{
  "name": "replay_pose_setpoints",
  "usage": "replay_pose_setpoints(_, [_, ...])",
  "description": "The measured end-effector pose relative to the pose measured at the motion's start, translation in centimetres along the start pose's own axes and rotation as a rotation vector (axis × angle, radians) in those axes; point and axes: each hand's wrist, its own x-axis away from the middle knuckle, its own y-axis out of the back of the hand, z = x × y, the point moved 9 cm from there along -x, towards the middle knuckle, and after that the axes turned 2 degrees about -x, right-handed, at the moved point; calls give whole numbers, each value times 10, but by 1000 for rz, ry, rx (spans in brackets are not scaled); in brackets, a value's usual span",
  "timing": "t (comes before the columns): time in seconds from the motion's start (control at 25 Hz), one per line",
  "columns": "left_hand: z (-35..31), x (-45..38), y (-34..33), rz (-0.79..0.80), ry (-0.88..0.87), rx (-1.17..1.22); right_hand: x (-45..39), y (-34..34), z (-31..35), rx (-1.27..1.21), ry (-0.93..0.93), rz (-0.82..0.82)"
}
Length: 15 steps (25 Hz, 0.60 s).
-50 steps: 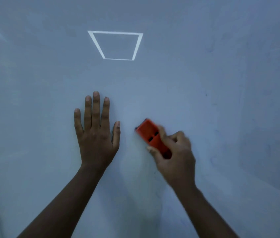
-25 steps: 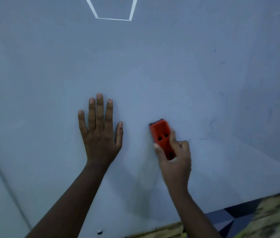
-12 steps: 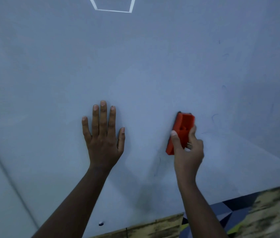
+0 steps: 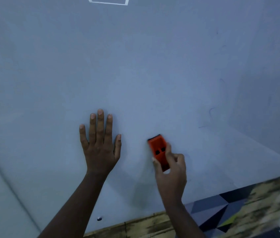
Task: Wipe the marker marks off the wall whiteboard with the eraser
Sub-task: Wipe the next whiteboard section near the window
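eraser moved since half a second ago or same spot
Yes. The eraser, gripped by the right hand, has slid left, toward the flat left hand, away from the faint marks on the whiteboard.

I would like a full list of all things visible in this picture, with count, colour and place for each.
whiteboard: one, pale grey-white, fills most of the view
marker marks: a few faint, bluish, right of the eraser, higher up
eraser: one, orange, on the board, lower centre
screw: one, dark, near the board's bottom edge
floor: patterned, yellowish and dark, bottom right
left hand: flat on the board, fingers straight
right hand: grips the eraser
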Motion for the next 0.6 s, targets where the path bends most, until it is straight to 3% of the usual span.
replay_pose_setpoints(0.16, [-1,13,-3,8,13,5,-9,22,-62,-220,-345,-106])
replay_pose_setpoints(0.36, [-3,26,-4,18,28,10,22,16,-89,-260,-464,-118])
replay_pose_setpoints(0.48, [-4,32,-5,24,32,10,22,8,-68,-239,-344,-123])
replay_pose_setpoints(0.6, [-5,39,-9,36,38,13,39,-23,-31,-49,-76,14])
